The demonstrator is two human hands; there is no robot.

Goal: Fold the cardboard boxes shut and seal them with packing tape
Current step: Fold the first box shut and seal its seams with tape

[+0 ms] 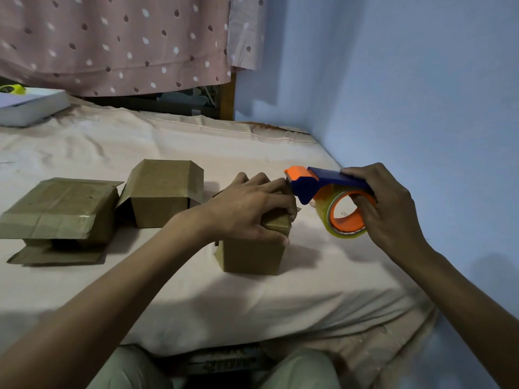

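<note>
- I see a small cardboard box (254, 255) standing on the bed (196, 299). I use this box as my landmark.
- The left hand (247, 211) lies on top of the small box. Its fingers curl over the far top edge and its thumb presses the near top edge, so its grip is closed on the box.
- The top of the small box is hidden under the hand, so I cannot tell how its flaps lie.
- Just to the right of the small box, the right hand (384, 209) holds a tape dispenser (325, 183) up off the bed. Its grip is wrapped tight around it: the thumb lies on the blue top and the fingers go through the orange ring inside.
- The roll of clear tape (341, 220) sits in the dispenser, under the blue handle.
- The orange front end of the dispenser is right at the left fingertips, at the far top edge of the small box.
- To the left of the small box, and a bit farther back, stands a second box (164, 192) with its flaps sticking out.
- Farther left again lies a flat box (60, 210) with shiny tape on top and a flap open at the front.
- Far away to the left, at the back of the bed, is a white box (31, 106).
- Behind the bed hangs a pink dotted curtain (118, 43). A blue wall (407, 80) is on the right.
</note>
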